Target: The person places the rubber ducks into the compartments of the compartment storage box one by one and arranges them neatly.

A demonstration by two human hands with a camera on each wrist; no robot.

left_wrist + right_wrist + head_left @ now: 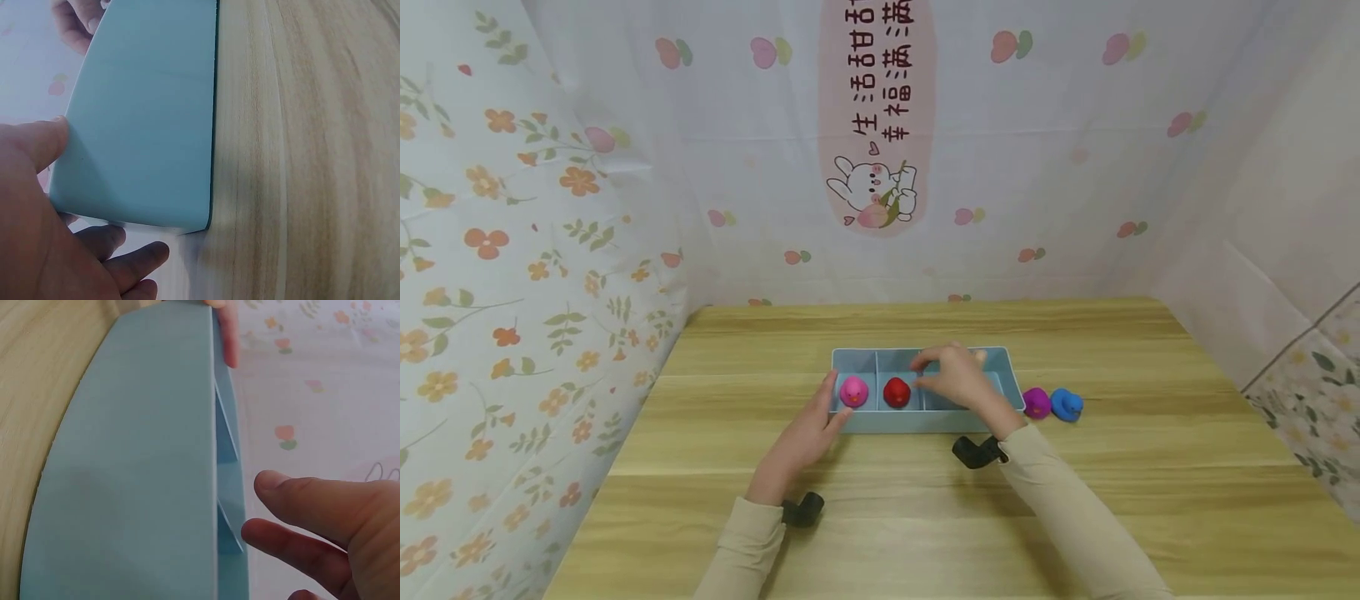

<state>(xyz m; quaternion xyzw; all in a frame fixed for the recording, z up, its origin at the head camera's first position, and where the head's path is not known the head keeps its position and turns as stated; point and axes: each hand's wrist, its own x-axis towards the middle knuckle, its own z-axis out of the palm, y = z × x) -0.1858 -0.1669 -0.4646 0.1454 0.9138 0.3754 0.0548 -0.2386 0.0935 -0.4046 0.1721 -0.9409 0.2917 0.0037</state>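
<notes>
right hand [957, 379] empty, fingers parted; dipping low could bump the red duck [897, 392]. left hand [808, 429] spread, loosely braced, so tray [917, 422] might slide.

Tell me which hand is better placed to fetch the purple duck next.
Probably the right hand: it hovers over the box, nearer the purple duck, with nothing visible between thumb and fingers. The left hand touches the box's opposite end, beside the pink duck.

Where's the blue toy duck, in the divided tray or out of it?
Out: the blue toy duck sits on the wooden table, right of the divided tray, beside the purple duck.
</notes>
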